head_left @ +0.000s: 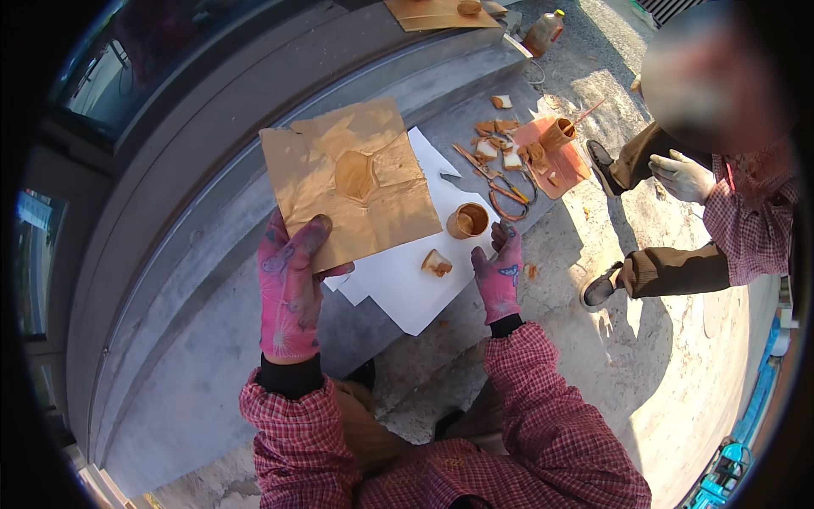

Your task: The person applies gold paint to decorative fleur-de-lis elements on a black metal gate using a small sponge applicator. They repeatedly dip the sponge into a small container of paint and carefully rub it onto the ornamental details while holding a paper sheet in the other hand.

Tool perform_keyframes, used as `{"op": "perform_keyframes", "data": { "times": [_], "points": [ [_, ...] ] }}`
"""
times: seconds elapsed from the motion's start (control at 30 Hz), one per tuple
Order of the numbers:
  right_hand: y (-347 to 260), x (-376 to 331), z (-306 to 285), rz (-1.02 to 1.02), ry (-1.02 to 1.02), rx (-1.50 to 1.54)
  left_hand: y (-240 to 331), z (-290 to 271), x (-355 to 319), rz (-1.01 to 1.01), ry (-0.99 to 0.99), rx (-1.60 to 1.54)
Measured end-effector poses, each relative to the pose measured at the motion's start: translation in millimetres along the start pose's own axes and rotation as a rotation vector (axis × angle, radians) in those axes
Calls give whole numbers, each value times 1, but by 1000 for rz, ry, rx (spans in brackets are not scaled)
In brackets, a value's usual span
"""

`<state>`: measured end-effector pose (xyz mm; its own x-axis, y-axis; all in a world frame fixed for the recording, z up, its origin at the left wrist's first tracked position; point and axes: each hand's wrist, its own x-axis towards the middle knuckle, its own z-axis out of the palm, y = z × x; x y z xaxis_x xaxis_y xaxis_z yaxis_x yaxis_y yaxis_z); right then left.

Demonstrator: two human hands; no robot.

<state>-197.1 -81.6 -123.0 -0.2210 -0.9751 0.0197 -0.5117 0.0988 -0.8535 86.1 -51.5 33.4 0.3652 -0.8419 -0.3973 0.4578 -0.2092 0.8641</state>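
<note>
My left hand (292,271), in a stained pink glove, grips the lower left edge of a square, gold-brown coated sheet (297,182). A rounded shape, raised or sunken I cannot tell, marks the sheet's middle, with creases running out from it. My right hand (498,280), gloved alike, is empty with thumb and fingers apart, just below a brown-smeared cup (467,220). That cup stands on a white sheet (398,293), partly hidden under the gold-brown one. Left of the cup lies a brown-stained sponge piece (436,264).
Beyond the cup lie scissors (509,199), several stained sponge pieces (486,151) and a reddish board (570,170) bearing another cup (558,134). A bottle (543,34) stands farther back. At right is a co-worker with a white-gloved hand (682,176). Stone steps (195,254) curve along the left.
</note>
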Motion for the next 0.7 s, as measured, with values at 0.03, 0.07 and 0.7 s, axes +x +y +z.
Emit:
{"op": "perform_keyframes", "data": {
  "times": [0.03, 0.07, 0.7],
  "points": [
    [-8, -13, -3, 23, -31, -37, 0, -1, 0, 3, -2, -4],
    [-17, -29, -5, 45, -64, -74, -1, -2, 0, 6, -4, -9],
    [-84, -50, -17, 518, -507, 1094, 14, 11, 5, -10, -110, -53]
  ]
}}
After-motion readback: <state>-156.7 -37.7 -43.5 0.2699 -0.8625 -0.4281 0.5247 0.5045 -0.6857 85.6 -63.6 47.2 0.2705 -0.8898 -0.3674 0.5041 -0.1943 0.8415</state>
